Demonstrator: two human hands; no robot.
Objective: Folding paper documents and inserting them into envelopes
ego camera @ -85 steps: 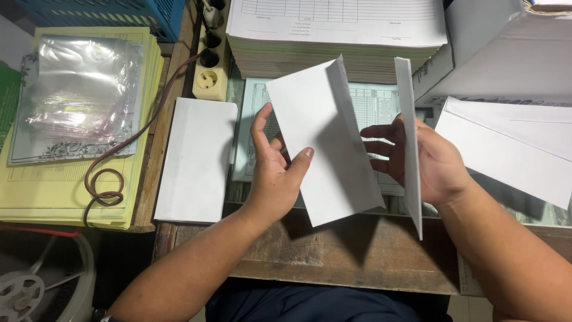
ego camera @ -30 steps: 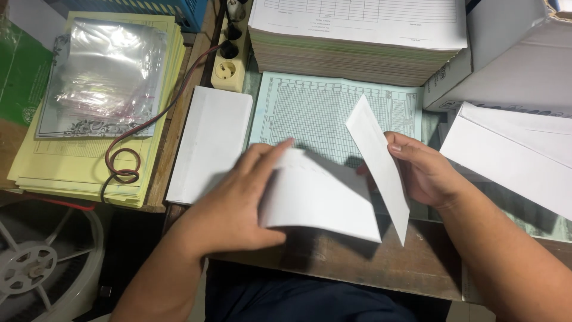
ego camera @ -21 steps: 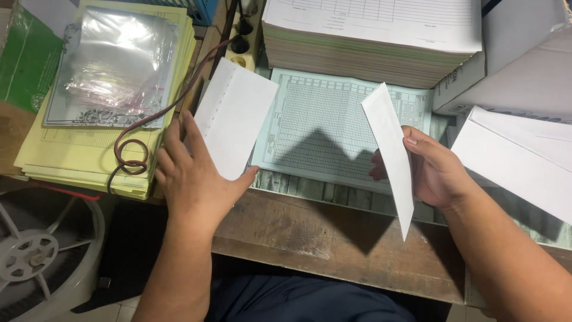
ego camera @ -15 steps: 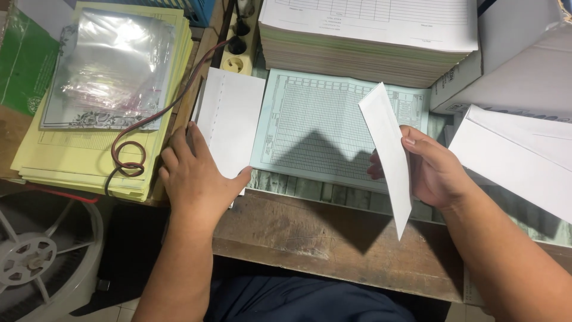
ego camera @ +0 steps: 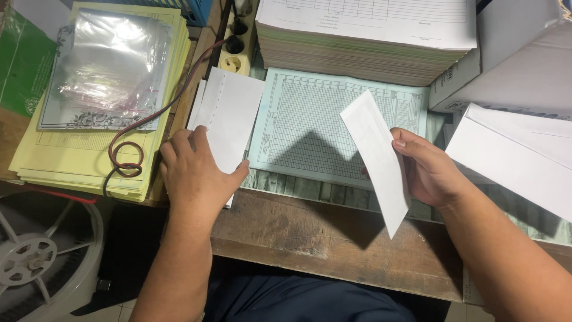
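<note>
Envelope stands tilted above the desk's front edge, pinched in the right hand between thumb and fingers. The left hand lies flat, fingers spread, on folded sheets at the left beside a green form. The step looks like stacking; the next move calls for a fresh sheet.

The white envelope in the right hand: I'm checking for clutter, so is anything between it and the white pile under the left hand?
Nothing visible: only a flat teal form sheet lies between.
</note>
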